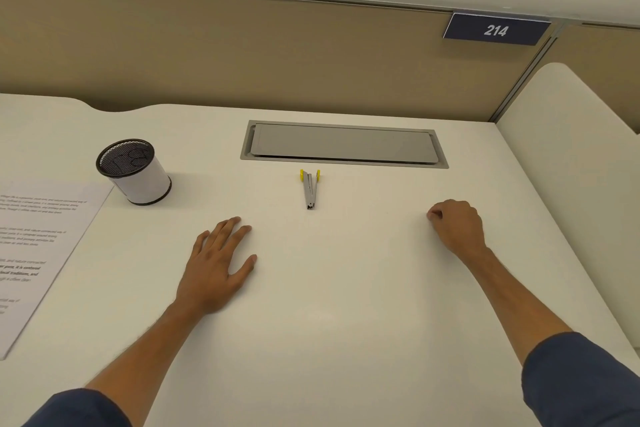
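Resting both hands on the desk, with the stapler not yet touched

Head view: the small grey stapler [310, 189] with yellow tabs lies flat near the middle of the desk [329, 340], just in front of the closed cable hatch [343, 144] set along the back edge; its narrow end points toward the front edge. The left hand [216, 270] lies palm down on the desk, fingers straight and slightly spread, holding nothing, nearer the front edge than the stapler and to its left. The right hand [457, 227] rests toward the right edge with its fingers curled under into a loose fist; nothing shows inside it. The two hands are well apart, the stapler between and beyond them; neither touches it.

Toward the back left corner stands a mesh pen cup [136, 172], tilted in this wide view; printed sheets [38, 246] lie along the left edge, clear of both hands. A plate reading 214 [496, 29] hangs on the partition [242, 55] behind.

By my reading nothing is done so far: the stapler is ungripped and the sheets sit unstapled and apart from it; picking up, aligning and pressing all remain.
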The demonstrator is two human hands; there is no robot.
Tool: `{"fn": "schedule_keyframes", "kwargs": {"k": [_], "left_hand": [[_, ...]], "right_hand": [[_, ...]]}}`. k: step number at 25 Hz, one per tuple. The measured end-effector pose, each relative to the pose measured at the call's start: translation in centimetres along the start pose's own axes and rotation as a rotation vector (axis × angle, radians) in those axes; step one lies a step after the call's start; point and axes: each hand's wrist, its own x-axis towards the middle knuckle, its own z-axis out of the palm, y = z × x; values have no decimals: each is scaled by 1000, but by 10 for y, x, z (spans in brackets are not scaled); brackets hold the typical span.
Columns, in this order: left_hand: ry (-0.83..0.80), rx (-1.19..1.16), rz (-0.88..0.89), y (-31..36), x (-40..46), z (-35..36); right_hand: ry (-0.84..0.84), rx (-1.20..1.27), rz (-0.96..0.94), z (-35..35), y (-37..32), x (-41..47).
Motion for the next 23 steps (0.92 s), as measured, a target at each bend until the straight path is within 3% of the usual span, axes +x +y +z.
{"fn": "schedule_keyframes", "kwargs": {"k": [5,7,11,13,23], "left_hand": [[5,-7,-4,0,0,0],[7,-7,2,0,0,0],[9,-5,0,1,0,-1],[7,-5,-3,1,0,0],[8,-3,-3,0,0,1]], "right_hand": [[-61,-287,-23,6,-13,-2],[-54,-207,-59,11,-14,-6],[-96,314,-87,22,-33,-10],[-79,413,-84,25,-45,-10],[-29,261,-141,21,-60,-7]]}}
